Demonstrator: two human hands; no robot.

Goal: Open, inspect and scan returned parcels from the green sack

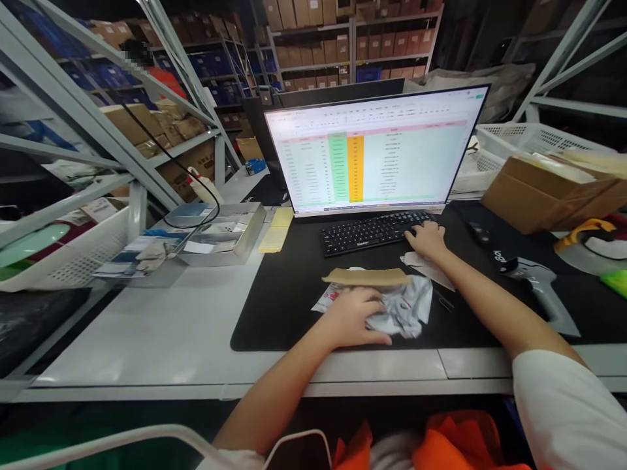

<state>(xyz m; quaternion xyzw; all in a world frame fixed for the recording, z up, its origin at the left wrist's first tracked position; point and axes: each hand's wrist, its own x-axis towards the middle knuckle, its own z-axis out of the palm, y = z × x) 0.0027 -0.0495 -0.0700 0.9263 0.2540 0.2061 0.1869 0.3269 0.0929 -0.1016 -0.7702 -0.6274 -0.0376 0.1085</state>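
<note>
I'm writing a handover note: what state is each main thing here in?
Monitor: on, spreadsheet showing
Keyboard: flat, right hand at its right end
White packaging: crumpled, by left hand
Scanner: lying down, unheld
Cardboard box: open, holding contents
Grey box: open, holding contents
Yellow slips: stacked

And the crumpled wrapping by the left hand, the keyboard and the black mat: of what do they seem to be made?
Wrapping: probably thin plastic film, grey-white, slightly shiny; its sharp creases suggest this, though paper is possible.
Keyboard: likely hard black plastic, judging by its rigid shape and separate keys.
Mat: matte black, perhaps cloth or rubber; it lies flat with little shine.
</note>
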